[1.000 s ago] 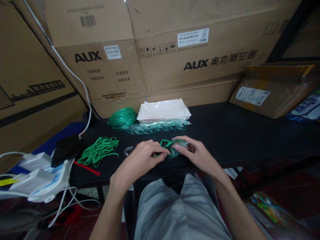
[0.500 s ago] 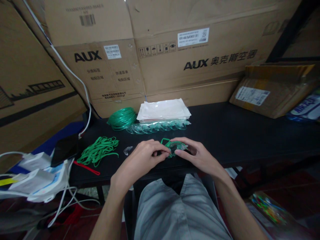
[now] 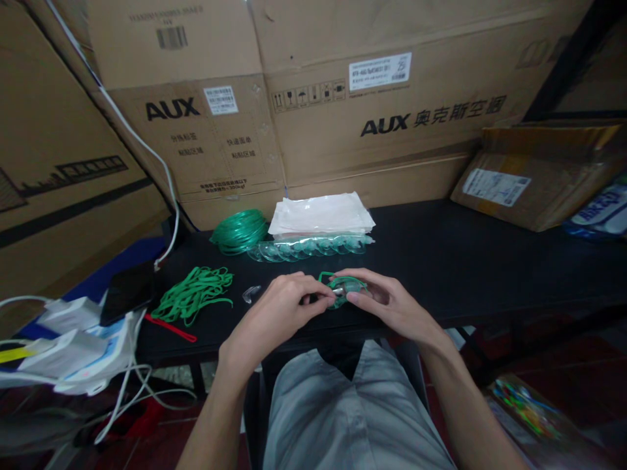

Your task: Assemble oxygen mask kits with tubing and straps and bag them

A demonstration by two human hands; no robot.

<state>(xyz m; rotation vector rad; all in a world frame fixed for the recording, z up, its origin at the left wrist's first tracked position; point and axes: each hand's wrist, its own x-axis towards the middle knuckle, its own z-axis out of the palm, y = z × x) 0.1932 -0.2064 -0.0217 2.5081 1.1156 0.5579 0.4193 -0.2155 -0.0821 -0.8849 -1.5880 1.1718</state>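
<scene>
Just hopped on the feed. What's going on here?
A person works at a black table. Their right hand holds a clear green plastic mask near the table's front edge. The left hand pinches at the mask's left side, where a small shiny piece shows; its exact grip is unclear. A pile of green straps lies to the left. Behind are a green tubing coil, a row of similar masks and white packets.
</scene>
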